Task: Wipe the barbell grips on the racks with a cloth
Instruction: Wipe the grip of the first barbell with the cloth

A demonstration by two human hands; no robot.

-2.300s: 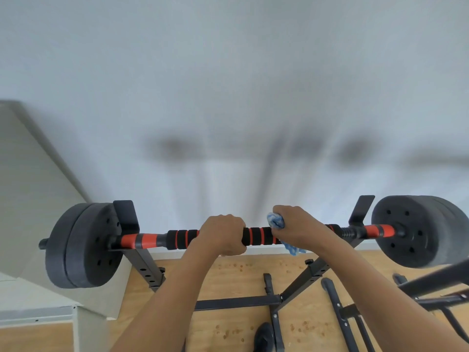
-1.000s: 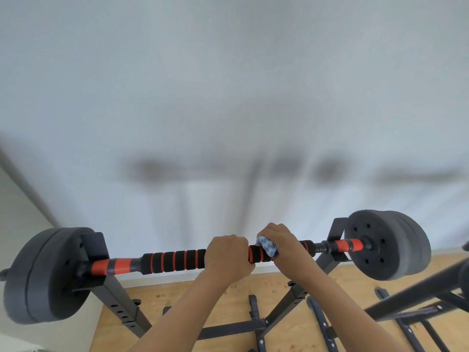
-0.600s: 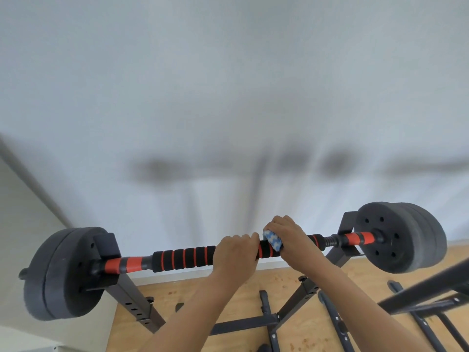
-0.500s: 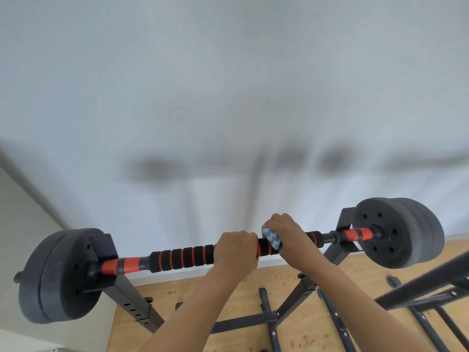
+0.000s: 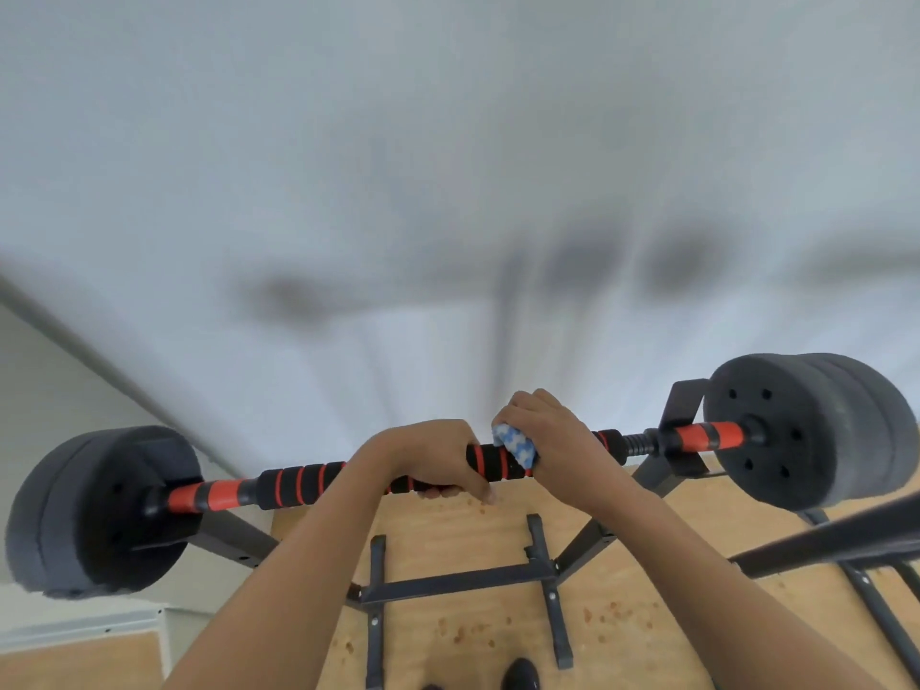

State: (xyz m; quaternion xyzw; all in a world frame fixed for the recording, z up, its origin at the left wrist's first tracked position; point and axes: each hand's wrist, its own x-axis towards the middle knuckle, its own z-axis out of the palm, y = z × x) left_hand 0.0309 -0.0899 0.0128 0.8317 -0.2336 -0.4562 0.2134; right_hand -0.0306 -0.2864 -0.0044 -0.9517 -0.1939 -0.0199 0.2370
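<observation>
**Wiping the foam grip with the bar steadied**

The left hand [image 5: 428, 458] is wrapping its fingers round the black-and-red foam grip [image 5: 303, 483] of the barbell [image 5: 697, 437], clenching it from above. Just to the right of that hold, the right hand [image 5: 552, 440] is clutching a blue-and-white cloth [image 5: 515, 444] and pressing it onto the same grip. The barbell is lying across the rack [image 5: 682, 405], with weight plates [image 5: 806, 430] at both ends.

To wipe well from here, the cloth is best kept folded right round the foam, so the underside is being cleaned too, while the steadying hand is stopping the bar from rolling in its cradles. Firm, overlapping strokes along the ridges should be lifting grime from the grooves. The stretch left of the steadying hand, and the patch beneath it, probably need attention as well.
</observation>
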